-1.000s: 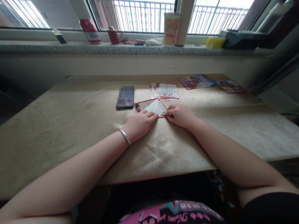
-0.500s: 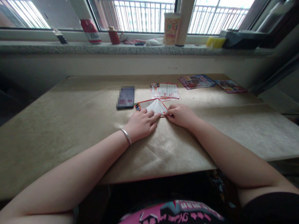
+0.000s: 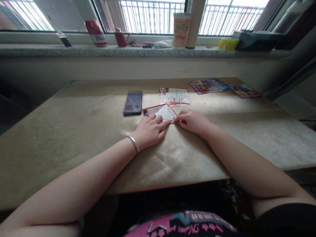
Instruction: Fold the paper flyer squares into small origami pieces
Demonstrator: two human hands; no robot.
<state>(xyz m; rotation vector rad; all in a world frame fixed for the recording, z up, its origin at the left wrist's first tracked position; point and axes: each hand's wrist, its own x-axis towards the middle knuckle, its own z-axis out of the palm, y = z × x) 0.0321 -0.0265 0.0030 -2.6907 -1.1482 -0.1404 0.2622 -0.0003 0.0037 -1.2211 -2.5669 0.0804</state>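
A printed paper sheet with a red edge lies on the table between my hands, its right-hand corner folded over into a slanted flap. My left hand rests on the near side of the sheet, fingers spread and pressing it down. At the sheet's right corner, the thumb and fingertips of my right hand are pinched on the folded edge. A silver bangle circles my left wrist. My left palm and fingers cover part of the sheet's near side.
A phone lies left of the sheet. Behind it are several printed sheets, with colourful leaflets and another leaflet pile at the far right. A can, a paper cup and a yellow object stand on the windowsill.
Almost nothing differs. Both hands stay on the folded sheet, with only a very slight shift of the right fingertips at its corner.
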